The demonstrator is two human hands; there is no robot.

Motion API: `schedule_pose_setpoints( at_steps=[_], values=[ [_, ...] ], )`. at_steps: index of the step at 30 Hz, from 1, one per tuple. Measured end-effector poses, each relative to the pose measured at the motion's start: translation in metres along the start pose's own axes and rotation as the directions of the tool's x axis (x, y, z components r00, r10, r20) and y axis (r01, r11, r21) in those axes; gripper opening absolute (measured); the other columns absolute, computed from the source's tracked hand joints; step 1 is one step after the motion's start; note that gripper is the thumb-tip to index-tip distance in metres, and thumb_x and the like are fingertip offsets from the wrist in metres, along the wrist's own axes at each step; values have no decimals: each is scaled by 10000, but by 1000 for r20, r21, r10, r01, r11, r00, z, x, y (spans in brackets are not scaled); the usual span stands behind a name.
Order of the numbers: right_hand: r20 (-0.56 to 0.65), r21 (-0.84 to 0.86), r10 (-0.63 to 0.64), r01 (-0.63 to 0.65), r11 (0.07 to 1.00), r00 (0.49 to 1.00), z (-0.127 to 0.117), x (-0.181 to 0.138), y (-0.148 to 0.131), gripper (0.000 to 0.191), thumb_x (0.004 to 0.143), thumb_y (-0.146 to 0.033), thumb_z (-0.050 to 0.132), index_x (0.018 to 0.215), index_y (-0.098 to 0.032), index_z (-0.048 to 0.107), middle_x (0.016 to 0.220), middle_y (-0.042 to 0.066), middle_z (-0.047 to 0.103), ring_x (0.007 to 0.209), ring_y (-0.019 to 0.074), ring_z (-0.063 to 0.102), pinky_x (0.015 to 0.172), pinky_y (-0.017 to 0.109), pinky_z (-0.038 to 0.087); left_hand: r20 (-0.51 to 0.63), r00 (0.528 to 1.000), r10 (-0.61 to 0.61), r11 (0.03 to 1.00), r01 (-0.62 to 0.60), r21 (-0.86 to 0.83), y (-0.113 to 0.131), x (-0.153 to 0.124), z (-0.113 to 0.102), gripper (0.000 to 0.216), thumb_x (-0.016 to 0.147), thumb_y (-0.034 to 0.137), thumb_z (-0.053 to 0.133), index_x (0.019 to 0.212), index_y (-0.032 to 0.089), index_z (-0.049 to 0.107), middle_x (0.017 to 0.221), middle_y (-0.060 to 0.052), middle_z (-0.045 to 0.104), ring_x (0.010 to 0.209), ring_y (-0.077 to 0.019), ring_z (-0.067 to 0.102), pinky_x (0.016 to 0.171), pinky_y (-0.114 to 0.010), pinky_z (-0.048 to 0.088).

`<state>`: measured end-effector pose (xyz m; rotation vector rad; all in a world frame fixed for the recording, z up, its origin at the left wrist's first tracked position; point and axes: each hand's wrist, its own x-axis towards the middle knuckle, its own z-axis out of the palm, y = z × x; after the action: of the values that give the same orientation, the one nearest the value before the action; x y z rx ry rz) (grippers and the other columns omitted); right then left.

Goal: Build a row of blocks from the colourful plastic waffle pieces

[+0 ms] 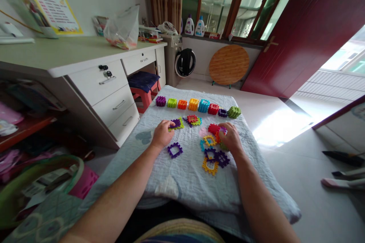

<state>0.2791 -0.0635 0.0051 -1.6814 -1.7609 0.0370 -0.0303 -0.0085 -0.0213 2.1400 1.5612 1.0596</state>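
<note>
My left hand has its thumb and fingertips closed on a purple notched plastic tile, which lies over a light green tile. On the right, my right hand reaches into a loose pile, fingers bent over a small tile partly hidden beneath them. Around it lie a red tile, a yellow frame and a dark purple window tile. Between the hands sits a small stack with a red frame on top. A purple frame lies alone nearer me.
Across the far side of the cloth-covered table runs a row of assembled cubes, among them a purple cube, a blue cube and a green cube. A white desk stands left, with a plastic bag on it.
</note>
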Motion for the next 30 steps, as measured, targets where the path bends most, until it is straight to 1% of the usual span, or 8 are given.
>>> schedule_pose_setpoints(
  at_steps=[3,6,8,13,15,18,26,30],
  values=[
    [101,-5,-69,70,998,992,4,-3,-10,221,740,-215,553,922,-243,676,986,50,671,959,248,546,934,426,411,9,1000,-4,1000,4,-10,0,0,0,258,700,98,541,918,176,653,973,-63,608,883,-190,603,869,-322,496],
    [166,-14,-88,92,996,982,7,-5,-15,204,759,-249,571,930,-250,683,1029,45,675,1000,257,531,949,431,392,13,1000,0,1000,0,21,2,0,-1,227,700,111,556,890,176,661,950,-64,606,914,-206,594,890,-334,482],
    [140,-44,-64,71,997,988,8,-5,-12,230,757,-229,551,946,-242,682,1054,57,669,1005,262,530,951,437,391,12,1000,10,999,-11,48,3,0,-2,203,703,119,560,865,182,664,938,-62,607,935,-214,587,916,-347,466],
    [-48,-69,57,-60,996,997,7,-2,12,364,716,-162,478,1028,-248,644,1041,77,679,990,273,564,936,459,426,13,1000,16,997,-17,81,5,-1,-2,167,703,134,563,825,195,661,931,-57,612,941,-220,586,936,-354,452],
    [-56,-45,120,-122,991,991,8,-1,19,395,703,-163,471,1051,-266,627,1018,67,691,1001,275,584,929,462,443,15,1000,17,997,-18,78,6,-1,-2,176,701,139,564,841,192,657,922,-56,621,921,-218,593,922,-353,460],
    [6,-6,182,-182,983,983,11,-1,22,422,691,-168,464,1078,-244,616,1005,74,702,1003,277,613,906,447,469,23,1000,18,999,-19,49,5,-1,-1,195,704,146,562,875,181,649,909,-58,639,890,-213,606,892,-350,477],
    [75,120,77,-85,989,994,9,-2,5,431,663,-156,460,1051,-248,626,955,38,714,930,233,640,908,418,475,39,999,20,999,-21,26,5,0,0,167,701,163,587,856,194,641,882,-44,659,859,-198,619,857,-338,495],
    [72,87,26,-33,996,997,9,-2,2,346,712,-207,503,1028,-215,644,1004,69,694,972,244,612,928,421,452,45,999,22,999,-23,28,6,0,0,139,708,181,596,837,193,645,870,-42,660,836,-195,616,843,-337,495]
  ],
)
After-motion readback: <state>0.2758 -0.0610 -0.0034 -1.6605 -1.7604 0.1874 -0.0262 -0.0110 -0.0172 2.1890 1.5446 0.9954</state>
